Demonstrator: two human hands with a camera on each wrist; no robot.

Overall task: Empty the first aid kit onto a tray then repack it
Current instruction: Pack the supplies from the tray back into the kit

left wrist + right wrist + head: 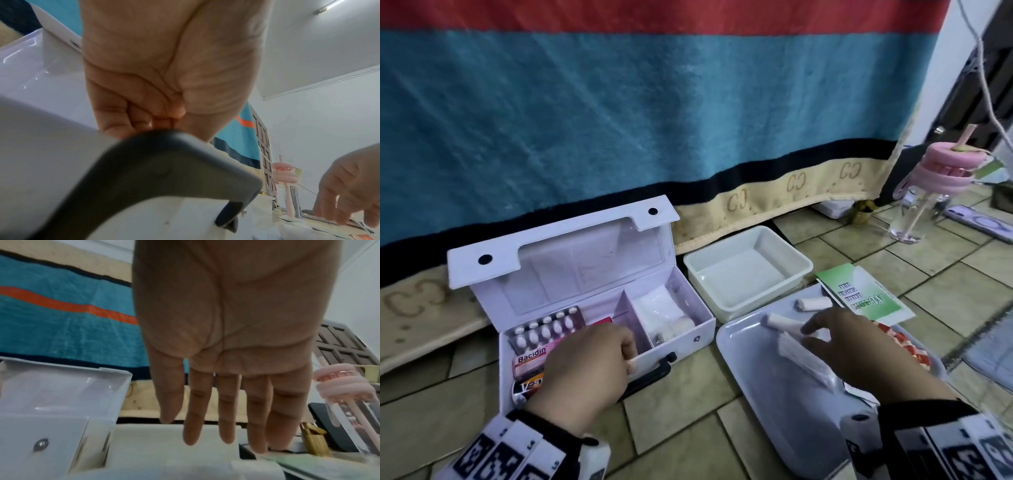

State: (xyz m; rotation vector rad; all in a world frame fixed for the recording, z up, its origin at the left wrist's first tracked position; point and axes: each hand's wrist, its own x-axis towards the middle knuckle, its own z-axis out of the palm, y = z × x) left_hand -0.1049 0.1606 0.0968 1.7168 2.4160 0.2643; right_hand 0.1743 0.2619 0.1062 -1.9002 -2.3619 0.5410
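**Kit open on the floor, tray half hidden**

The right hand [859,346], fingers straight and holding nothing, covers part of the tray [743,346], so its load is only partly readable: two gauze rolls [812,303] and a paper packet. Left of it, the first aid kit [599,308] stands lid-up with blister packs [548,327] and a Bacidin box inside. The left hand [589,366] curls over the kit's near wall; what it pinches, I can't tell.

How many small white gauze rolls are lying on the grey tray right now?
2 in plain view: one small white gauze roll near the grey tray's far edge, another just nearer, beside the right hand's fingertips. That hand may hide more.
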